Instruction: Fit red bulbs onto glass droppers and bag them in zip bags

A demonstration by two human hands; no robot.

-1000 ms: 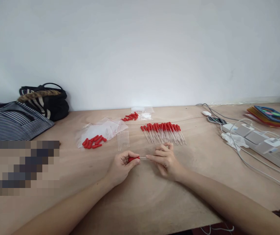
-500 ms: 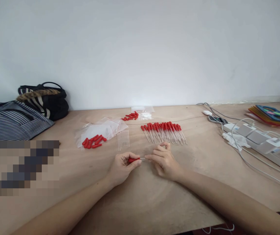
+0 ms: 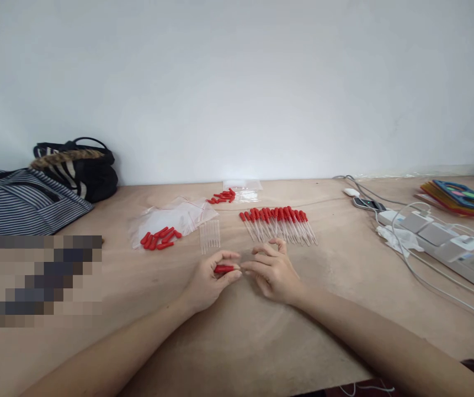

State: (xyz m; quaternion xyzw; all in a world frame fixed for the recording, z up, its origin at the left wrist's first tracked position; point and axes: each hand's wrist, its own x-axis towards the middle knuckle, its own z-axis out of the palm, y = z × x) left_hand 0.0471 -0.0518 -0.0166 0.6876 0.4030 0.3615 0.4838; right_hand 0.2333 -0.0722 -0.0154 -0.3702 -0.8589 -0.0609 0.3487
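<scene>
Left hand [image 3: 207, 282], loosely curled with forefinger raised, holds a red bulb [image 3: 223, 269], long axis crosswise, open end facing the bunched right hand [image 3: 273, 274], whose grip is hidden; capped droppers [image 3: 278, 221] lie beyond.

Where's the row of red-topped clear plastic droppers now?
In the head view, the droppers lie right of centre on the brown tabletop, beyond the right hand and right of the bare clear tubes.

Plain pale wall [image 3: 237, 88], light-brown tabletop [image 3: 237, 353], soft light
</scene>
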